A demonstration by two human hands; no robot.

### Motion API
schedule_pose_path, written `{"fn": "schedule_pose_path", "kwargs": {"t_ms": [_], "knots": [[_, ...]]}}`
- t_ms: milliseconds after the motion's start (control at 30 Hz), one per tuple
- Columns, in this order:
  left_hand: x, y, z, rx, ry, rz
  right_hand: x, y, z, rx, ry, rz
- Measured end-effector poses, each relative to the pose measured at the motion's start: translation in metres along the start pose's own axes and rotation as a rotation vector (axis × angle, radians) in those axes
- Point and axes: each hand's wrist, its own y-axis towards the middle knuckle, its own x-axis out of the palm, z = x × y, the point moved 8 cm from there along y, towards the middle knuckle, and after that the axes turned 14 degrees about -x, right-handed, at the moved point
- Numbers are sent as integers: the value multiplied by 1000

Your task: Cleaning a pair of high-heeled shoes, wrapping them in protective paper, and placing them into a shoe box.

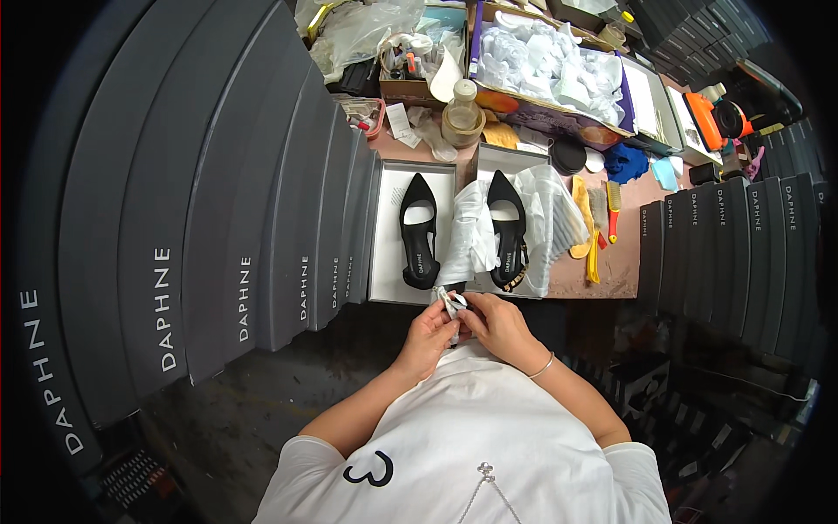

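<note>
Close to my body, my left hand [426,337] and my right hand [501,327] meet with bent fingers around a small crumpled end of white tissue paper [450,301]. A longer white paper-wrapped bundle [471,229] lies just beyond them, between two black pointed flat shoes. The left shoe [420,262] rests in an open grey-and-white shoebox [384,253]. The right shoe [509,262], with a gold-toned detail near its heel, sits over a second open box [515,157]. What lies inside the wrapping is mostly hidden; a little black shows near my fingertips.
Tall rows of dark shoeboxes [218,175] flank me on the left, and more boxes [733,244] stand at the right. Brushes [613,210] lie right of the shoes. Behind are a bottle [464,113], a carton of crumpled white paper [550,65] and an orange tool [705,120].
</note>
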Motion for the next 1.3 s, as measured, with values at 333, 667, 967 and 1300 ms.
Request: {"fn": "schedule_pose_path", "kwargs": {"t_ms": [333,667,967,1300], "knots": [[-1,1,-1,6,-83,-15,14,-2,9,57,114,42],[9,-3,6,-2,-45,3,9,2,4,-5,14,43],[0,5,-2,-14,-14,10,6,14,4,13,-102,17],[25,8,35,-38,-419,-135,-31,-36,-15,75,93,107]]}}
